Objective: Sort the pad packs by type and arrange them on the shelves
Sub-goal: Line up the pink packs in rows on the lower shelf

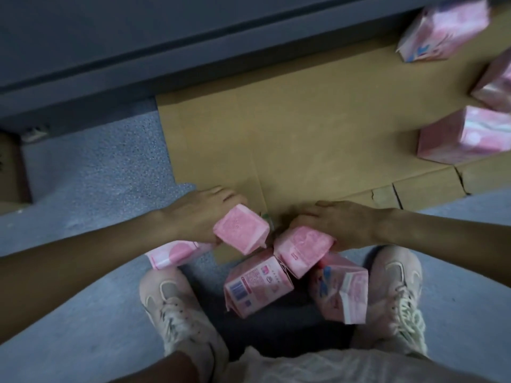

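My left hand grips a plain pink pad pack at the near edge of a flattened cardboard sheet. My right hand holds another pink pack beside it. Below them, between my shoes, lie a pack with a barcode and a pack with blue print. A white and pink pack lies under my left wrist. Three more pink packs sit at the right: one at the top, one at the edge, one lower.
A dark grey shelf base runs across the top, above the cardboard. The floor is speckled grey. A brown box stands at the far left. My two pale shoes frame the packs.
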Available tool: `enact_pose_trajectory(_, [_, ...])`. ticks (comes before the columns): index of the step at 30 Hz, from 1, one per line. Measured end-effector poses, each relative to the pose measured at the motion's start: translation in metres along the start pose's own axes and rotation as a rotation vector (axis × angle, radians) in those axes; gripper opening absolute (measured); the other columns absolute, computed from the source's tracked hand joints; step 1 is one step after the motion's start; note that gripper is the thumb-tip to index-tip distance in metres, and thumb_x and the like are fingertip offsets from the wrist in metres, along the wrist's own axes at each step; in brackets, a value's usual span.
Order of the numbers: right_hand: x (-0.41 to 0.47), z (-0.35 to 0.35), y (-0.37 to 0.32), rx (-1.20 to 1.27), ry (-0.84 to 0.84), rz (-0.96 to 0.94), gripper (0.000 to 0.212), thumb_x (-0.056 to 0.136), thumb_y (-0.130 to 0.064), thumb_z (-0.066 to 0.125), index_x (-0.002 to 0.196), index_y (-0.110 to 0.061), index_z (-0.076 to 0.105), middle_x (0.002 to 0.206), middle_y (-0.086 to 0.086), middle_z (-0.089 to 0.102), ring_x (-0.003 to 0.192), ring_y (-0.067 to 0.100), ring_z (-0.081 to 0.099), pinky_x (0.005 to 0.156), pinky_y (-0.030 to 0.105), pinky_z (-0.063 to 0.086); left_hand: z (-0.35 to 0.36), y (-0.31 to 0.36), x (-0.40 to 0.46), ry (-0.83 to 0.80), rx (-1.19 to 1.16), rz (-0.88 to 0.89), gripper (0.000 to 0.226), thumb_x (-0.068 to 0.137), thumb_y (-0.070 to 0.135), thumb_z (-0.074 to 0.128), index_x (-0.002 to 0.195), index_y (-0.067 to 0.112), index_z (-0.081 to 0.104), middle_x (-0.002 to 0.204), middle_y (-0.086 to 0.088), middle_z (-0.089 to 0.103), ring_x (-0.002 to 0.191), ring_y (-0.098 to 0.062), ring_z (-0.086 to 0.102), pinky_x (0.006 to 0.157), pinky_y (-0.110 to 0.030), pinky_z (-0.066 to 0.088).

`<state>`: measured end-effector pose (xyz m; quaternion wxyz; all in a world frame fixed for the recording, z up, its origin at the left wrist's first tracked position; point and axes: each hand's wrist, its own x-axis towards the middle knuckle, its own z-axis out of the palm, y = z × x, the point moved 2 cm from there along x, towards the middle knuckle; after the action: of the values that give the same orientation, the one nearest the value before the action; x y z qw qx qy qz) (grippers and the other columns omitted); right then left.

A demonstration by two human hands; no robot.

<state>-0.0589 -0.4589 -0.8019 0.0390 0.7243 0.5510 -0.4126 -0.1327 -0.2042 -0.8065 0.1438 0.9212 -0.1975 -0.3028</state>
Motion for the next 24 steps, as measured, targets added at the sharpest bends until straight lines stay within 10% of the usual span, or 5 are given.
enact_pose_trajectory(5, [-0.001, -0.032, 0.019, 0.303, 0.218, 0.099, 0.069, 0.071, -0.039, 0.074, 0.128, -0.029, 0.038, 0.117, -0.004, 0.057, 0.104, 0.018, 0.054, 0.089, 0.033, 0.045, -0.043, -0.018, -0.005, 0.181, -0.17, -0.303, 0.088, 0.062, 0.058, 0.079, 0.131, 0.023, 0.037, 0.118, 0.007, 0.05, 0.103, -0.015, 0.051, 0.072, -0.027, 0.037])
enact_pose_trajectory(10, [0.005, -0.069, 0.048, 0.715, 0.442, 0.355, 0.058, 0.077, -0.04, 0.074, 0.121, -0.02, 0.044, 0.102, 0.0, 0.065, 0.082, -0.001, 0.059, 0.063, 0.014, 0.049, -0.063, -0.058, 0.003, 0.229, -0.305, -0.468, 0.078, 0.066, 0.055, 0.079, 0.129, 0.023, 0.047, 0.116, 0.004, 0.049, 0.101, -0.015, 0.05, 0.074, -0.026, 0.036])
enact_pose_trajectory(17, [0.035, -0.083, 0.064, 0.84, 0.568, 0.573, 0.09, 0.059, -0.072, 0.066, 0.128, -0.019, 0.045, 0.107, 0.002, 0.065, 0.088, 0.016, 0.066, 0.075, 0.037, 0.058, -0.06, -0.072, 0.011, 0.368, -0.55, -0.61, 0.095, 0.068, 0.053, 0.076, 0.144, 0.015, 0.032, 0.146, -0.001, 0.043, 0.124, -0.023, 0.049, 0.101, -0.034, 0.04])
enact_pose_trajectory(24, [0.042, -0.087, 0.061, 0.653, 0.631, 0.586, 0.089, 0.063, -0.061, 0.073, 0.136, -0.026, 0.038, 0.123, 0.004, 0.057, 0.103, 0.02, 0.058, 0.082, 0.034, 0.051, -0.05, -0.081, 0.01, 0.426, -0.676, -0.587, 0.09, 0.062, 0.032, 0.088, 0.137, 0.015, 0.041, 0.119, 0.003, 0.059, 0.108, -0.017, 0.058, 0.088, -0.029, 0.047])
